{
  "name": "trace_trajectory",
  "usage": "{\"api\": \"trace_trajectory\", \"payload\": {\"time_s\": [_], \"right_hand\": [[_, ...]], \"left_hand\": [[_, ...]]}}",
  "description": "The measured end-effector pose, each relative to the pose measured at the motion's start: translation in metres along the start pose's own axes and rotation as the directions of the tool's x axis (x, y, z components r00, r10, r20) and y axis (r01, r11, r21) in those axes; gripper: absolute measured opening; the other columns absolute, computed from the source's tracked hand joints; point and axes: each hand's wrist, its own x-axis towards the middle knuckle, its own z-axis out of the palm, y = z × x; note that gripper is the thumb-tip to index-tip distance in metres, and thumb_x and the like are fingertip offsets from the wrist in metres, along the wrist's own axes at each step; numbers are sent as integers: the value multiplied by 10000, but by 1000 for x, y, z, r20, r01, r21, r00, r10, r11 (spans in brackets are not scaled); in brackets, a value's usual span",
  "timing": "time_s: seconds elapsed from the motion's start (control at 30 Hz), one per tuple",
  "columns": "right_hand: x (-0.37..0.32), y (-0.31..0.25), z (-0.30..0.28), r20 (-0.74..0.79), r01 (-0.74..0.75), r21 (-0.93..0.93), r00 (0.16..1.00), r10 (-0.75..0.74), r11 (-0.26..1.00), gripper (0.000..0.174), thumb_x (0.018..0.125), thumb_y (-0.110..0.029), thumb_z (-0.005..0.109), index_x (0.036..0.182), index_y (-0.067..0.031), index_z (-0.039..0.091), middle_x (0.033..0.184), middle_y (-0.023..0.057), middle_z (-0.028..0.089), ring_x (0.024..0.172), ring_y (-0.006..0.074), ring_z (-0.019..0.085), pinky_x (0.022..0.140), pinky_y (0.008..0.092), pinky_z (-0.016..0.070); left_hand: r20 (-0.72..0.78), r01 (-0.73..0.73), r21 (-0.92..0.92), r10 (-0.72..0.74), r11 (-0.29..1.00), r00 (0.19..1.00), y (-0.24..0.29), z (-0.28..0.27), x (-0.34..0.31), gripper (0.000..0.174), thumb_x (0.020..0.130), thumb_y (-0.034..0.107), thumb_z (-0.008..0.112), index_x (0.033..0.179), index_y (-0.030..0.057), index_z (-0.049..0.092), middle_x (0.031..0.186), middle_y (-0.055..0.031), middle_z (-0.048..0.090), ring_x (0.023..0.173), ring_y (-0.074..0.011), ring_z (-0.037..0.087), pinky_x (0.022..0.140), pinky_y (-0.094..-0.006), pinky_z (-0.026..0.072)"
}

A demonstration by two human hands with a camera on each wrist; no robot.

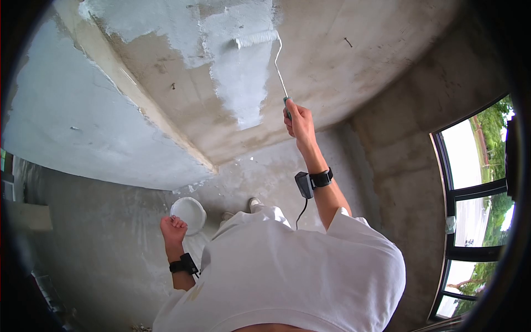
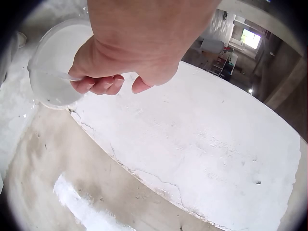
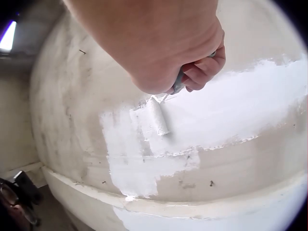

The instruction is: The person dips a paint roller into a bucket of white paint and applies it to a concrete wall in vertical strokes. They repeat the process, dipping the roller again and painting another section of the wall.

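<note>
In the head view my right hand (image 1: 301, 126) grips the dark handle of a paint roller (image 1: 256, 39), arm stretched forward. The roller's white sleeve lies against the wall on a fresh white patch (image 1: 239, 83). Curled fingers round the handle also show in the right wrist view, with the sleeve (image 3: 159, 118) below them. Down at the left, my left hand (image 1: 173, 228) is beside a white bucket (image 1: 191, 198) of white paint. In the left wrist view its fingers curl round the bucket's thin pale handle (image 2: 57, 74).
Bare brown wall (image 1: 354, 77) surrounds the painted patch, with a nail (image 1: 348, 42) sticking out. A ledge (image 1: 138, 105) divides it from a white-painted surface (image 1: 72, 122) at left. Windows (image 1: 475, 193) line the right side. Paint marks dot the concrete floor (image 1: 105, 227).
</note>
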Motion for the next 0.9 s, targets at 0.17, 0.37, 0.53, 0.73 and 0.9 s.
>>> {"api": "trace_trajectory", "payload": {"time_s": [0.17, 0.37, 0.53, 0.73, 0.9], "right_hand": [[3, -52, 17, 78, 125, 96, 988, -132, 988, 437, 1017, -452, 516, 811, -66, 521, 614, -60, 402, 456, 12, 269, 403, 217, 168], [18, -23, 37, 80, 218, 61, 972, -223, 974, 451, 1033, -433, 489, 779, -60, 501, 609, -47, 423, 474, 22, 332, 410, 219, 249], [36, 69, 36, 6, 231, -188, 972, -234, 955, 556, 1038, -456, 444, 725, -1, 507, 584, 37, 501, 513, 114, 474, 486, 309, 405], [32, 159, 26, -14, 199, -355, 976, -217, 914, 558, 1027, -503, 441, 730, -33, 494, 582, 12, 481, 484, 90, 457, 455, 281, 387], [29, 207, 10, -13, 122, -463, 990, -144, 878, 580, 1023, -496, 449, 727, -1, 508, 569, 50, 502, 497, 128, 497, 483, 323, 423]], "left_hand": [[19, -13, 27, 12, 1000, 1000, -2, 3, -3, 193, 809, 301, 516, 767, 113, 509, 551, 40, 330, 492, -115, 309, 564, -298, 304], [-3, 8, -4, -8, 1000, 1000, -5, 7, -1, 188, 810, 296, 518, 764, 114, 507, 552, 39, 324, 498, -112, 302, 569, -296, 300], [-22, -11, 15, 11, 1000, 1000, -6, 9, -4, 183, 815, 294, 518, 776, 116, 501, 559, 40, 323, 501, -111, 300, 576, -293, 301], [30, -15, 37, 14, 999, 999, -5, 8, -1, 183, 822, 294, 522, 778, 119, 491, 567, 41, 330, 506, -108, 309, 578, -289, 304], [-7, -14, 27, 15, 1000, 1000, -4, 11, -4, 179, 824, 284, 526, 790, 116, 474, 570, 39, 329, 501, -114, 310, 569, -292, 310]]}}
